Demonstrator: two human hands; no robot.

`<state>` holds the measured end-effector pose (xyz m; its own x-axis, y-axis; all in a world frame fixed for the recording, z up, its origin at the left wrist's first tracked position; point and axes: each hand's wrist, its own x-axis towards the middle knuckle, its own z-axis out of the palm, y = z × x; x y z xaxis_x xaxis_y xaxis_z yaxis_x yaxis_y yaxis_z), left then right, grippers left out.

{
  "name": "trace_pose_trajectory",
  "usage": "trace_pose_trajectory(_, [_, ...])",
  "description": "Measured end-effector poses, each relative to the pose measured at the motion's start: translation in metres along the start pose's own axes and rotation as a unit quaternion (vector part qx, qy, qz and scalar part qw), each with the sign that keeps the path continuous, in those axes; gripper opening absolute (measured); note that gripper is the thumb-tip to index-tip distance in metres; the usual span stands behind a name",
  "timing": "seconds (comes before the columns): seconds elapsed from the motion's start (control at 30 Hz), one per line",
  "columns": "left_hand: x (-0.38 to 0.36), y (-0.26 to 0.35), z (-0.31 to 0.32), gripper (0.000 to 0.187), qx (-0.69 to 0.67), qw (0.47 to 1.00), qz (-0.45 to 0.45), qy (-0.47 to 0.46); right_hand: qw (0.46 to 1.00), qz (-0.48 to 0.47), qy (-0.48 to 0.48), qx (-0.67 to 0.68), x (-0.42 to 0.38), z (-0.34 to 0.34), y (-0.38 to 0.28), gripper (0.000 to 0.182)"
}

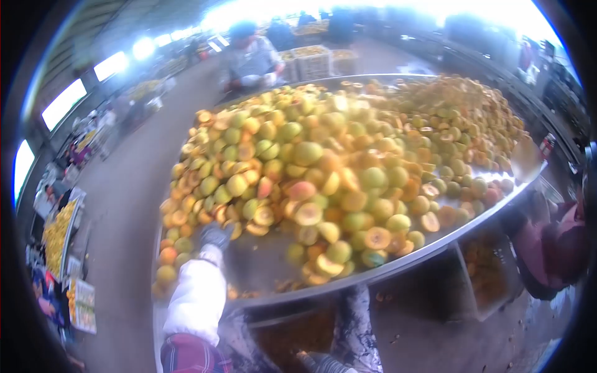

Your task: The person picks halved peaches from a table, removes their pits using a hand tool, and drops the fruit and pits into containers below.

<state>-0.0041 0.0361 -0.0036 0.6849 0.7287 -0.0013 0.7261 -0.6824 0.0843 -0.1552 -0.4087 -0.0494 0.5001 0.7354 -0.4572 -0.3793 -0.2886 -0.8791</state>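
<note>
The head view is looking forward and steeply down from the wearer's own head, with a wide, curved lens that is taking in a dark rim all round and is bowing the near edge of the metal table [258, 258]. It is sitting close above the table, catching the left sleeve [196, 298] between 7 and 8 o'clock and the patterned trouser legs [362, 326] around 5 to 7, while its upper part is reaching out to a person [252, 59] at 11 o'clock and windows [64, 104] near 10

Left arm [196, 295] extends forward — its grip [216, 237] gloved.
</note>
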Motion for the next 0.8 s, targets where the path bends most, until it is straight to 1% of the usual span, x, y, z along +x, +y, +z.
trace_pose_trajectory(0.07, [0.009,0.008,0.012,0.077,-0.041,0.998,0.006,-0.048,0.999,-0.030,0.011,0.024,0.010,-0.002,0.011,0.051])
trace_pose_trajectory(0.1, [0.021,-0.008,0.046,0.066,-0.122,0.992,-0.007,0.025,0.999,-0.041,0.019,-0.004,0.013,-0.006,0.015,0.052])
trace_pose_trajectory(0.13, [0.029,-0.012,0.074,0.056,-0.295,0.953,0.020,0.064,0.999,-0.022,0.010,-0.025,0.013,-0.010,0.013,0.052])
trace_pose_trajectory(0.17, [-0.004,0.029,0.034,0.062,-0.486,0.874,0.004,0.023,0.999,-0.021,0.022,-0.038,0.022,-0.006,0.042,0.051])
trace_pose_trajectory(0.2, [-0.013,0.048,0.022,0.073,-0.489,0.872,-0.026,-0.016,0.998,-0.022,0.027,-0.052,0.031,-0.003,0.072,0.051])
trace_pose_trajectory(0.23, [-0.011,0.051,0.029,0.071,-0.389,0.920,-0.014,0.039,0.998,-0.022,0.025,-0.047,0.029,-0.001,0.073,0.050])
trace_pose_trajectory(0.27, [-0.010,0.049,0.035,0.069,-0.283,0.954,-0.001,0.100,0.999,-0.021,0.024,-0.037,0.027,-0.005,0.064,0.050])
trace_pose_trajectory(0.3, [-0.014,0.045,0.030,0.062,-0.320,0.940,0.063,0.100,0.999,-0.022,0.022,-0.025,0.027,-0.009,0.054,0.050])
trace_pose_trajectory(0.33, [-0.002,0.028,0.038,0.052,-0.200,0.976,0.056,0.067,0.999,-0.023,0.018,-0.015,0.026,-0.011,0.049,0.050])
trace_pose_trajectory(0.4, [-0.053,0.051,-0.004,0.040,-0.348,0.934,0.034,0.072,1.000,-0.021,0.003,0.000,0.023,-0.016,0.039,0.050])
trace_pose_trajectory(0.43, [-0.041,0.031,0.014,0.040,-0.348,0.934,0.038,0.072,1.000,-0.024,-0.007,0.007,0.020,-0.017,0.035,0.050])
trace_pose_trajectory(0.47, [-0.017,-0.004,0.046,0.035,-0.507,0.860,-0.055,-0.029,1.000,-0.020,-0.019,0.014,0.018,-0.016,0.029,0.051])
trace_pose_trajectory(0.5, [-0.021,-0.003,0.032,0.030,-0.641,0.743,-0.146,-0.127,0.999,-0.017,-0.038,0.015,0.014,-0.012,0.024,0.051])
trace_pose_trajectory(0.53, [-0.048,-0.007,0.026,0.035,-0.700,0.690,-0.129,-0.131,0.998,-0.015,-0.055,0.018,0.009,-0.010,0.018,0.051])
trace_pose_trajectory(0.57, [-0.090,0.010,-0.001,0.042,-0.740,0.651,-0.103,-0.132,0.997,-0.010,-0.074,0.019,0.004,-0.007,0.009,0.051])
trace_pose_trajectory(0.63, [-0.140,0.028,-0.024,0.056,-0.788,0.591,-0.073,-0.157,0.994,0.014,-0.108,-0.005,-0.008,-0.007,-0.022,0.052])
trace_pose_trajectory(0.67, [-0.163,0.038,-0.032,0.064,-0.800,0.571,-0.064,-0.170,0.994,0.011,-0.106,-0.009,-0.014,-0.006,-0.032,0.052])
trace_pose_trajectory(0.7, [-0.184,0.043,-0.037,0.063,-0.810,0.556,-0.063,-0.177,0.994,0.004,-0.102,-0.027,-0.018,-0.003,-0.040,0.052])
trace_pose_trajectory(0.73, [-0.196,0.046,-0.039,0.063,-0.808,0.555,-0.066,-0.183,0.994,-0.002,-0.098,-0.045,-0.024,-0.002,-0.047,0.052])
trace_pose_trajectory(0.8, [-0.223,0.047,-0.041,0.061,-0.814,0.544,-0.078,-0.191,0.994,-0.014,-0.103,-0.035,-0.041,0.002,-0.066,0.053])
